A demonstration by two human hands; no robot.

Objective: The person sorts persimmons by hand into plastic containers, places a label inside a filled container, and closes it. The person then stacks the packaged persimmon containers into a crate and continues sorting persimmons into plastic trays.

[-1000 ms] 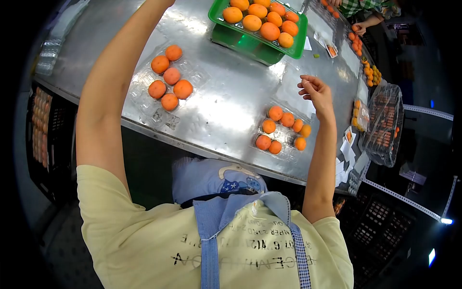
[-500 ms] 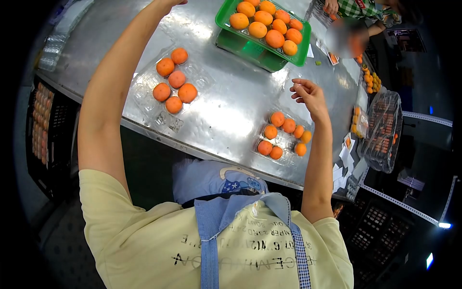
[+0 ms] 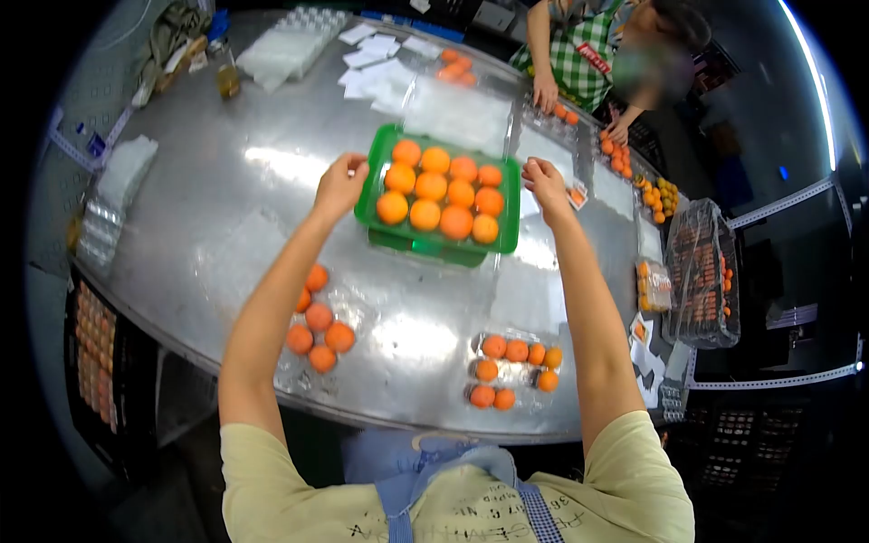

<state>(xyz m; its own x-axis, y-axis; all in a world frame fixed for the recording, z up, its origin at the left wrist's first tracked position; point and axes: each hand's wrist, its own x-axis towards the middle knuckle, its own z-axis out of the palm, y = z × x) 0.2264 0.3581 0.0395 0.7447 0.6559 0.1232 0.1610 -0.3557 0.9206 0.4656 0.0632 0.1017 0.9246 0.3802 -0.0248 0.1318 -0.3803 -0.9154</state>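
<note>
Oranges (image 3: 431,186) sit in rows inside a green tray (image 3: 365,206), which rests on a green base (image 3: 425,249) on the metal table. At the tray's left rim is my left hand (image 3: 339,188), its fingers curled against the edge. My right hand (image 3: 549,190) is closed beside the right rim, thumb and fingers together; what they pinch is too small to make out. Below my left forearm, several loose oranges (image 3: 319,316) lie on clear plastic packaging. Near my right forearm, a clear plastic pack (image 3: 520,373) holds smaller orange fruits (image 3: 516,351).
A person in a green checked apron (image 3: 579,68) handles orange fruits (image 3: 617,156) across the table. White cards (image 3: 373,54) and stacked clear packs (image 3: 288,45) lie at the far side. A plastic-covered crate (image 3: 701,271) stands at the right, a dark fruit crate (image 3: 95,362) at the left.
My view has tilted up, showing more of the far table. Both hands have come to opposite sides of the green tray, and the right hand's fingers have closed.
</note>
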